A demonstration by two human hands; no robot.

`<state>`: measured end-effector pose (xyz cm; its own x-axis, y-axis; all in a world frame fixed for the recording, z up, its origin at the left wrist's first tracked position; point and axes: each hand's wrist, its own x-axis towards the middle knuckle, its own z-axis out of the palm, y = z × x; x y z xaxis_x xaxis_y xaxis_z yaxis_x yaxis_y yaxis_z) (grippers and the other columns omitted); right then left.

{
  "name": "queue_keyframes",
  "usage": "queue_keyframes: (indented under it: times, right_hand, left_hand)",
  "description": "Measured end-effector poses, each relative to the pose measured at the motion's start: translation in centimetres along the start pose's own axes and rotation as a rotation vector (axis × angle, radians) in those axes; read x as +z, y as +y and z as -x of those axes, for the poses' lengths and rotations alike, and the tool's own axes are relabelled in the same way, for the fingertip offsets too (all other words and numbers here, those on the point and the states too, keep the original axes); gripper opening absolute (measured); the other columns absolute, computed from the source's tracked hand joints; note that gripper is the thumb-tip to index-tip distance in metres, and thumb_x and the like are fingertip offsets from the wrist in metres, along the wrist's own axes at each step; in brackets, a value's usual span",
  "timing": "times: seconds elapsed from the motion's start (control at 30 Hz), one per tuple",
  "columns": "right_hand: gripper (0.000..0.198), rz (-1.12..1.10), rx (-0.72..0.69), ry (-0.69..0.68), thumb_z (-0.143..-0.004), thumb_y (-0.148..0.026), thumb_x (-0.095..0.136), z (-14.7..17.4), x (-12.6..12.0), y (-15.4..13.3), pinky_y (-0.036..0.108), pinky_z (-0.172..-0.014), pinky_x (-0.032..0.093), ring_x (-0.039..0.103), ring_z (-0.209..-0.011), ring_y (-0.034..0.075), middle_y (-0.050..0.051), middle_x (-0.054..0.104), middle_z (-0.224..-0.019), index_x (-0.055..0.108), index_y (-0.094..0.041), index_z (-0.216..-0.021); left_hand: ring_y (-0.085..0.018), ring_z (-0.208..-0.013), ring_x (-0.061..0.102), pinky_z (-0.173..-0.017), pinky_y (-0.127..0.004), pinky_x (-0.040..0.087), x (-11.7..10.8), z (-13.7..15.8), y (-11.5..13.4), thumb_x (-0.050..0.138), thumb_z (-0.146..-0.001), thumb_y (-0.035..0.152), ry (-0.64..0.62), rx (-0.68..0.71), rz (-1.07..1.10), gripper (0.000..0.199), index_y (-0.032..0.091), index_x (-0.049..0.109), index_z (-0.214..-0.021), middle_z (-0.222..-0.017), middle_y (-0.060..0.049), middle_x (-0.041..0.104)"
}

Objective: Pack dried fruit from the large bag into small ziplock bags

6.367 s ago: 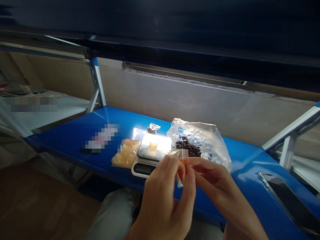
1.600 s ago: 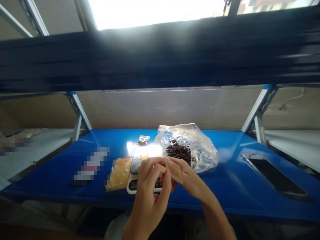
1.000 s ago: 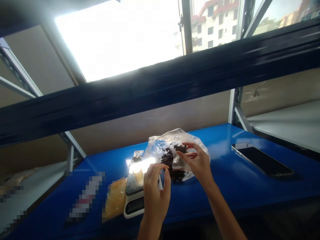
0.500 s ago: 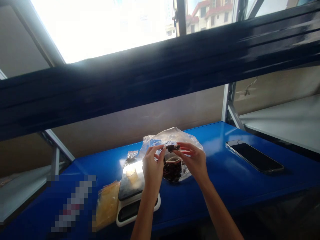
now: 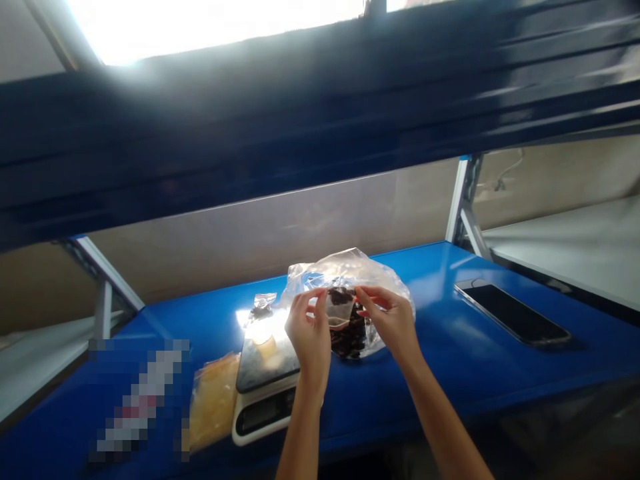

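Note:
My left hand (image 5: 309, 332) and my right hand (image 5: 391, 319) both pinch the top edge of a small clear zip bag (image 5: 338, 308) with a red strip, held up between them. Just behind it lies a large clear plastic bag (image 5: 350, 273) holding dark dried pieces (image 5: 350, 337) on the blue shelf (image 5: 450, 353). A white kitchen scale (image 5: 265, 387) with a dark platform stands left of my hands, a small yellowish cup (image 5: 266, 347) on it.
A yellow packet (image 5: 213, 400) lies left of the scale and a small filled bag (image 5: 262, 303) behind it. A black phone (image 5: 513, 320) lies at the right. A dark shelf beam (image 5: 320, 127) crosses overhead; white shelves flank both sides.
Both hands went from in front of me out to the big bag; a dark piece was pinched between them half a second ago, and now they hold the small bag spread at its top.

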<state>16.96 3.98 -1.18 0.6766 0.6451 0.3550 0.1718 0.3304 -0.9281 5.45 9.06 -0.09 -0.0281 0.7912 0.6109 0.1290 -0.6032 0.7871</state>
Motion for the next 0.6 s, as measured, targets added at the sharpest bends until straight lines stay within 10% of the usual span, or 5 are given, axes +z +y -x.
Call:
queue_keyframes:
  times: [0.23,0.43,0.6]
  right_hand:
    - [0.028,0.245,-0.168,0.140,-0.079,-0.044,0.063,0.36,0.10,-0.24,0.025,-0.046,0.045,0.064,-0.063,0.018,0.007,0.074,-0.080,0.075,-0.019,-0.079]
    - [0.023,0.372,-0.280,0.106,-0.081,-0.037,0.061,0.45,-0.14,0.03,0.027,-0.052,0.045,0.064,-0.060,0.017,0.005,0.074,-0.081,0.074,-0.019,-0.078]
    - [0.023,0.393,-0.293,0.179,-0.083,-0.038,0.060,0.52,-0.23,0.03,0.027,-0.051,0.046,0.064,-0.059,0.016,0.004,0.073,-0.084,0.074,-0.019,-0.082]
  left_hand:
    - [-0.013,-0.069,0.062,-0.055,-0.021,0.046,0.11,0.65,0.01,0.059,-0.085,0.028,0.070,0.145,-0.018,0.014,0.018,0.069,-0.081,-0.082,-0.003,0.066]
    - [-0.009,-0.054,0.056,-0.053,-0.022,0.046,0.12,0.46,-0.25,0.059,-0.085,0.031,-0.176,0.044,-0.044,0.016,0.019,0.070,-0.081,-0.082,-0.002,0.066]
    - [-0.009,-0.051,0.054,-0.049,-0.021,0.043,0.07,0.40,-0.10,0.060,-0.085,0.032,-0.043,0.017,-0.057,0.017,0.019,0.070,-0.081,-0.082,-0.001,0.066]
